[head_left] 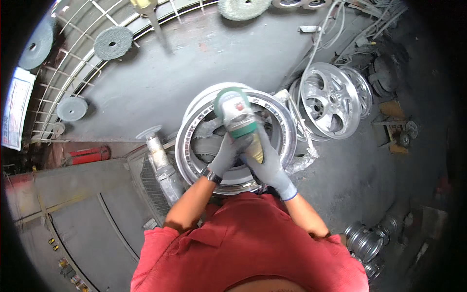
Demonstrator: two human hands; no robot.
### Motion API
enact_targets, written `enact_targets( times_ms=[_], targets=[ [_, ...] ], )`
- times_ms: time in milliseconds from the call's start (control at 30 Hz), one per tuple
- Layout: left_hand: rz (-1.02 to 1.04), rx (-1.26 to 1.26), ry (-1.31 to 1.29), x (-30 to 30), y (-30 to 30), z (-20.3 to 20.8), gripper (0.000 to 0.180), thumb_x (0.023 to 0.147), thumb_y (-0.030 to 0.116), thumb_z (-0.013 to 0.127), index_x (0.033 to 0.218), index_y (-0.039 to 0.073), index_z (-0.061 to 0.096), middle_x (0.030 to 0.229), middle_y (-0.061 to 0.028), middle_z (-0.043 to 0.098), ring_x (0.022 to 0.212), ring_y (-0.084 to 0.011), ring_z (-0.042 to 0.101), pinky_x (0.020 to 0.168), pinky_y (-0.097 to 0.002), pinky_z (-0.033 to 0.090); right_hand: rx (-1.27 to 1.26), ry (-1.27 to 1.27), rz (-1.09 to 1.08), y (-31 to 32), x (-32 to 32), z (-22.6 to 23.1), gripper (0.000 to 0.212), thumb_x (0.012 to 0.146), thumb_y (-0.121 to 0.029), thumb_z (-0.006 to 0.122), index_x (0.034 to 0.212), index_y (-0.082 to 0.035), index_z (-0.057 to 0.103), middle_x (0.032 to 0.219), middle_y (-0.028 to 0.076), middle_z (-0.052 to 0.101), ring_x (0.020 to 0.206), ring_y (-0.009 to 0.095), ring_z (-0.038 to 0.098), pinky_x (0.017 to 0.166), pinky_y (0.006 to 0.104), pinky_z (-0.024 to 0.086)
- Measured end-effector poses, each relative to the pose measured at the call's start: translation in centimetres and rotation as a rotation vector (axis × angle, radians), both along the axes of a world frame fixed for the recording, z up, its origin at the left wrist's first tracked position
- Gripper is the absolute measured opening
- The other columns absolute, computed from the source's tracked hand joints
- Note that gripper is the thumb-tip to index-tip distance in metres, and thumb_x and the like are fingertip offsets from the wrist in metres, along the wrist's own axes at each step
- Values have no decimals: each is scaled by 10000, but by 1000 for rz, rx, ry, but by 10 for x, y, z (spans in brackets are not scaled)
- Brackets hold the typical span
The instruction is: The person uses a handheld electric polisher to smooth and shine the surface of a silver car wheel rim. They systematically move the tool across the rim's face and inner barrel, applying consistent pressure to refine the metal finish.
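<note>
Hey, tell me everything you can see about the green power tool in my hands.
The power tool has a rounded green end, a pale grey, metal-looking top with a small red patch, a green collar and a yellowish section partly covered by the gloves. The housing looks hard. It is held above the wheel rim, its green end pointing away from you. Your gloved left hand and right hand grip the nearer part. Its underside is hidden; whether it's running can't be told.

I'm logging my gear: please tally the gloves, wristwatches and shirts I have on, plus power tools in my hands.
Grey gloves: 2
Dark wristwatch: 1
Red shirt: 1
Held green-and-grey power tool: 1
Total: 5
</note>
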State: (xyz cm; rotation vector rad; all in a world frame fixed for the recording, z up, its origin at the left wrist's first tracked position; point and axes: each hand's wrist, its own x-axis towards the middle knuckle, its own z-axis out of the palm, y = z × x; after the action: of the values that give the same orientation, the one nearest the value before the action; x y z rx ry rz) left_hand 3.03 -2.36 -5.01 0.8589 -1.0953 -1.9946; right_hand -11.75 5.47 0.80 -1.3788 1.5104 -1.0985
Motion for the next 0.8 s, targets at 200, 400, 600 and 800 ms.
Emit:
enact_targets(
  times_ms=[200, 400, 600, 800],
  targets=[
    [-557, -20, 70, -82, -17, 4, 442, 1019, 251, 709, 1379, 8, 626, 1237, -25, 694, 1094, -100, 630, 992, -314, 522, 23, -283, -483, 44, -7, -21, 749, 1014, -112, 669, 1633, 23, 268, 1387, 174, 574, 1251, 236, 583, 1085, 380, 469],
    [-516, -172, -136, -67, -21, 14, 415, 1023, 291, 696, 1312, -6, 676, 1147, -41, 723, 1034, -99, 639, 917, -307, 535, 62, -339, -416, 40, 0, -11, 731, 1038, -125, 653, 1639, 13, 261, 1385, 164, 588, 1229, 258, 601, 1069, 387, 482],
    [37, -154, -54, 12, -6, 15, 518, 985, 176, 697, 1462, 17, 572, 1356, -62, 653, 1224, -151, 599, 1066, -338, 484, -99, -27, 40, -9, 5, -9, 921, 914, -171, 763, 1648, 21, 239, 1535, 300, 496, 1442, 409, 506, 1173, 438, 430],
    [-108, -177, -124, -16, -16, 6, 472, 968, 174, 722, 1404, 27, 616, 1289, -59, 684, 1177, -176, 638, 1020, -349, 506, -113, -152, -116, 5, -3, -19, 936, 890, -153, 768, 1641, 28, 239, 1565, 293, 442, 1468, 409, 457, 1200, 436, 389]
  ],
)
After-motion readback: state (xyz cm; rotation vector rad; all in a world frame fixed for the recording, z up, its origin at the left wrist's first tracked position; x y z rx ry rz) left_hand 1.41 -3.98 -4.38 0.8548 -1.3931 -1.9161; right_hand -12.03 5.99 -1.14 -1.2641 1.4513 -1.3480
